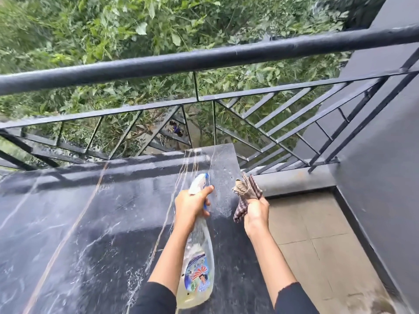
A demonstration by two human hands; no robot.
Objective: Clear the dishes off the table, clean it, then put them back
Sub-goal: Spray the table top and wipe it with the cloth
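Head view: left hand (190,206) grips the neck of spray bottle (199,268), fingers curled, nozzle aimed far over the dark marble table (68,211). Right hand (256,211) clutches checked cloth (246,196) above the table's right edge. Wet streaks on the tabletop.

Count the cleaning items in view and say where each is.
2. The spray bottle is gripped in the left hand, above the wet table. The cloth is bunched in the right hand, beside the table's right edge. More may lie out of frame.
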